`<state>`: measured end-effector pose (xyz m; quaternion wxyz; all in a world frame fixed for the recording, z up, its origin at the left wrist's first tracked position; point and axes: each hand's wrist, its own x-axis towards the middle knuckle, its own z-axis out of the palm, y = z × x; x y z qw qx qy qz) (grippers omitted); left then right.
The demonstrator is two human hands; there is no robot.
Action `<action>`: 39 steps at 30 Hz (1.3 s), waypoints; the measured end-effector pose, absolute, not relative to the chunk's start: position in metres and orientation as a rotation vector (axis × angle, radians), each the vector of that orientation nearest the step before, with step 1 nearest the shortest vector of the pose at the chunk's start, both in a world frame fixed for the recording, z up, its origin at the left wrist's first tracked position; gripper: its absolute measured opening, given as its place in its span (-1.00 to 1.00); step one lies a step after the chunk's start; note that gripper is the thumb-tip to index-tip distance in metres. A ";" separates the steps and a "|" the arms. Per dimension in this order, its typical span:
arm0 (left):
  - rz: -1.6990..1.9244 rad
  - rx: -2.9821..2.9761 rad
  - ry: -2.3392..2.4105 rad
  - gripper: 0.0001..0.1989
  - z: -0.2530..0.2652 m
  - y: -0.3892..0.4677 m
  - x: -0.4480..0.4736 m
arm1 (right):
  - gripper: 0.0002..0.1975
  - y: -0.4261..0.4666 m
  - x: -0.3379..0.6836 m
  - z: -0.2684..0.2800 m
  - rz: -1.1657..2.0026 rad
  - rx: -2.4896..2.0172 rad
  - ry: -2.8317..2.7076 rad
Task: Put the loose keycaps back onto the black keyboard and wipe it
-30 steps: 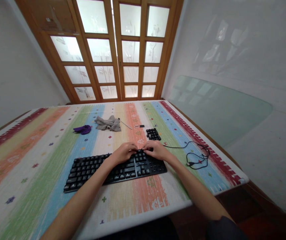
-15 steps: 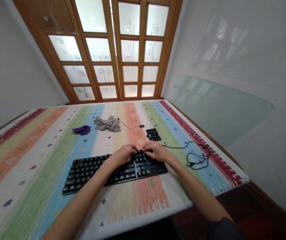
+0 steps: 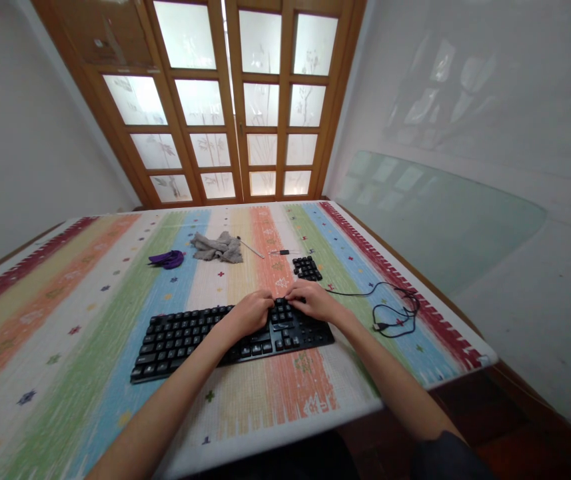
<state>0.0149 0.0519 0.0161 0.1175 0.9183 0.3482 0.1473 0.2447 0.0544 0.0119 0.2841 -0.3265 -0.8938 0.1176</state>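
Observation:
A black keyboard (image 3: 180, 340) lies slightly slanted across the table in front of me. Its right end (image 3: 318, 333) looks bare of keycaps. My left hand (image 3: 255, 312) rests over the keyboard's right half, fingers curled and closed at the upper key rows. Close beside it, my right hand (image 3: 312, 300) is pinched at the same upper edge, thumb and fingers together. Whatever sits between the fingertips of either hand is too small or hidden to make out. Just beyond my right hand lies a block of loose black keycaps (image 3: 308, 268).
A black USB cable (image 3: 395, 313) loops on the right. Farther back are a grey cloth (image 3: 218, 247), a thin stick-like tool (image 3: 251, 247), a small tool with a black part (image 3: 284, 253) and a purple item (image 3: 166, 259). A striped cloth (image 3: 100, 347) covers the table; a wall stands right.
The view has shifted slightly, and the keyboard's left end appears a little farther right and up. Both hands stay at nearly the same spot on the keyboard, the left fingers slightly more curled.

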 end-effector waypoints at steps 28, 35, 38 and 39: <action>0.822 2.443 0.956 -0.65 -0.002 0.039 0.022 | -0.85 0.054 0.247 0.009 0.316 -0.871 -2.376; 0.836 2.470 0.930 -0.63 -0.009 0.038 0.021 | -0.84 0.054 0.246 0.008 0.304 -0.859 -2.388; 0.848 2.480 0.939 -0.63 -0.010 0.038 0.021 | -0.85 0.054 0.247 0.007 0.294 -0.869 -2.387; 0.852 2.481 0.940 -0.63 -0.010 0.038 0.021 | -0.85 0.054 0.247 0.006 0.292 -0.873 -2.390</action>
